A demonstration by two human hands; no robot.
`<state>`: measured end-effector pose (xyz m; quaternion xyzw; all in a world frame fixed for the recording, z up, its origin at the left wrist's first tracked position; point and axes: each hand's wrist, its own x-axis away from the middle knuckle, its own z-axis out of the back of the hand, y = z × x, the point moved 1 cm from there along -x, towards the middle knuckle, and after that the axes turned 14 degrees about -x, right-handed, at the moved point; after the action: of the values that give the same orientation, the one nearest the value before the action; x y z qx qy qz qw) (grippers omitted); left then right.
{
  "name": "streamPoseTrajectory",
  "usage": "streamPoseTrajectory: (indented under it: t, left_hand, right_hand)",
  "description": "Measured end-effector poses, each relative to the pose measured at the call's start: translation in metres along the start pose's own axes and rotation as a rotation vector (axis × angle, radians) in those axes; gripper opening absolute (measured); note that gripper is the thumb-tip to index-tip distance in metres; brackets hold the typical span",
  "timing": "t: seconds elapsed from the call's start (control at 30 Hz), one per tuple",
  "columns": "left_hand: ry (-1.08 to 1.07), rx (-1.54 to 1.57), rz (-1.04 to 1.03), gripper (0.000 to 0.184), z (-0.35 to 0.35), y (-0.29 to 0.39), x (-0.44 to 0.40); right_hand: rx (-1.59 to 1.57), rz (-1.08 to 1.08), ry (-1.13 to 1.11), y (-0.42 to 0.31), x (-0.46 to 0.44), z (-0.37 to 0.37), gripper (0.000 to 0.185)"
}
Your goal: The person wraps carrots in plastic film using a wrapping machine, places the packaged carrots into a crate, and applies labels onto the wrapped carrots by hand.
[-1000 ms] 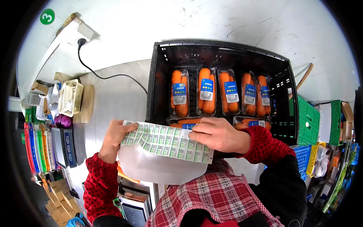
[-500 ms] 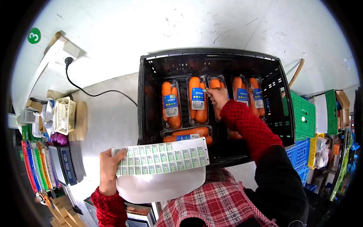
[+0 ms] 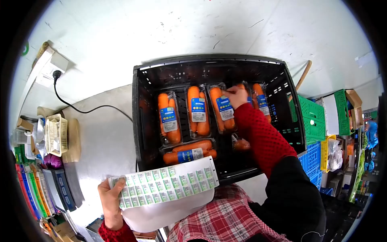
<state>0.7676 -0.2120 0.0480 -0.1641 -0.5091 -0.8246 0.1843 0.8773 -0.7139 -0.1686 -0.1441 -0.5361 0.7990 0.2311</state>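
My left hand (image 3: 111,201) pinches the left end of a sheet of small green-and-white stickers (image 3: 161,183), whose blank backing hangs below. Inside a black crate (image 3: 217,176), several clear packs of carrots with blue labels stand in a row. My right hand (image 3: 238,97) is over the row, its fingers closed at the upper part of a carrot pack (image 3: 221,107), by the top of its label. Whether a sticker is between those fingers is too small to tell. Another pack (image 3: 190,152) lies sideways near the crate's front, and one more is partly hidden by my right sleeve.
A black cable (image 3: 92,109) runs from a wall socket down behind the crate. At the left are a cream basket (image 3: 56,135) and a scale (image 3: 59,189). Green crates (image 3: 312,121) and a blue crate (image 3: 311,163) are stacked at the right.
My right hand went from the sticker sheet into the crate, then to the third pack's upper right. My left hand kept the sheet and lowered it. The view has shifted, moving the crate left.
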Motion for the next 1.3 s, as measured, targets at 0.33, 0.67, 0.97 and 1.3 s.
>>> streamPoseTrajectory:
  t: [0.33, 0.67, 0.97, 1.3]
  left_hand:
    - [-0.037, 0.122, -0.084, 0.012, -0.024, 0.016, 0.011]
    - [-0.048, 0.139, -0.091, 0.014, -0.039, 0.015, 0.022]
    - [-0.105, 0.17, -0.12, 0.017, -0.058, 0.022, 0.022]
    - [-0.082, 0.176, -0.102, 0.015, -0.072, 0.024, 0.031]
  right_hand:
    - [0.076, 0.025, -0.002, 0.038, -0.002, 0.005, 0.022]
    - [-0.208, -0.268, 0.024, 0.052, -0.033, 0.126, 0.026]
    - [0.038, -0.124, 0.065, 0.086, -0.037, 0.1, 0.043]
    - [-0.002, -0.128, -0.091, 0.061, -0.079, 0.198, 0.037]
